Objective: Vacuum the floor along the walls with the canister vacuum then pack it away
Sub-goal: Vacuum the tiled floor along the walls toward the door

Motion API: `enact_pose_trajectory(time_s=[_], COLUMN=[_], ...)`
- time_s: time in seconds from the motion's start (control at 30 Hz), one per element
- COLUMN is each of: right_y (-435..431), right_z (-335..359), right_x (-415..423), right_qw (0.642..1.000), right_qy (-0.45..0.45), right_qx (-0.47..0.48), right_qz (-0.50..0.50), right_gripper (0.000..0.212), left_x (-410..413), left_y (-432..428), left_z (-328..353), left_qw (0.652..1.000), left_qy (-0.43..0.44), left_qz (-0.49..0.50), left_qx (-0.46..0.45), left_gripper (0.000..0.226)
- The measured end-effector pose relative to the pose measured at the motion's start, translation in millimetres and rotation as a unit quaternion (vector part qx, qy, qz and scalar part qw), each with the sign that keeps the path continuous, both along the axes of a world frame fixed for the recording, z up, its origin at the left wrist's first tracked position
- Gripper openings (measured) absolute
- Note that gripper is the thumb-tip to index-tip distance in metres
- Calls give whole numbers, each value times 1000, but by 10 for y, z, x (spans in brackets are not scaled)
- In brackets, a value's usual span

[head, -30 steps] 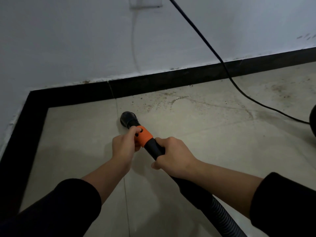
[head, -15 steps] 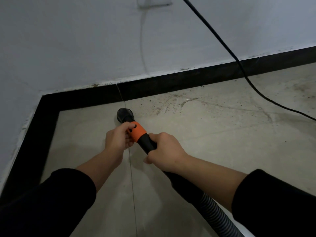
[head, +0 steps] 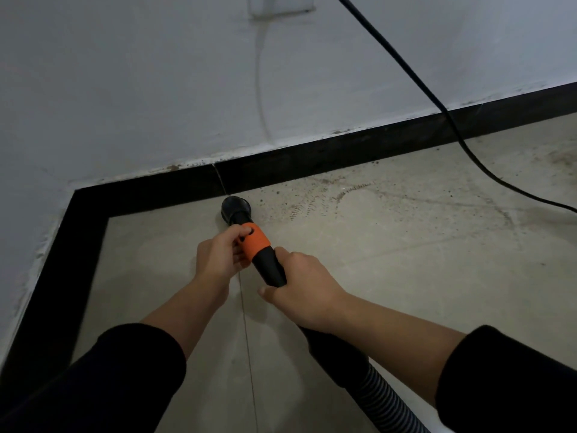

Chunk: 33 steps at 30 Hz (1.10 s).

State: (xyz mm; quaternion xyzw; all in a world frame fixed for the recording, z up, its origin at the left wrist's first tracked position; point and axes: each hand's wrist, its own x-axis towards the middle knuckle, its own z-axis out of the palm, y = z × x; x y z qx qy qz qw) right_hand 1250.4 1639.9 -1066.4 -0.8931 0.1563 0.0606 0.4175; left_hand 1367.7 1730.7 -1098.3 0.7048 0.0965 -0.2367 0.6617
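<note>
The vacuum's black nozzle point(head: 236, 209) touches the tiled floor point(head: 390, 260) right at the black skirting board point(head: 156, 195), near a room corner. Behind the nozzle is an orange collar point(head: 255, 242). My left hand point(head: 217, 257) grips the wand at that collar, fingers curled round it. My right hand point(head: 304, 287) grips the black handle just behind. The ribbed grey hose point(head: 387, 398) runs back to the lower right under my right forearm. The canister itself is out of view.
A black power cord point(head: 443, 110) hangs from the top of the frame down the white wall and trails across the floor to the right. Dust and grit point(head: 312, 201) lie along the skirting right of the nozzle. A wall socket plate point(head: 281, 6) sits above.
The nozzle has moved forward from the open tile up against the skirting board. Both hands kept their grip and moved with it.
</note>
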Motion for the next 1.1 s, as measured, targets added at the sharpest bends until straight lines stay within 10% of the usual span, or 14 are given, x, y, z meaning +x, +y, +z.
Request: enact_pose_trajectory(time_s=[1.1], right_y=[-75], right_z=[-123], right_x=[175], right_qw=[988], right_qy=[-75], right_qx=[43], right_qz=[-130], right_gripper=[18], left_x=[313], left_y=[-280], left_z=[-177], left_qw=[998], left_qy=[14], left_qz=[-3], left_qx=[-62], left_gripper=[9])
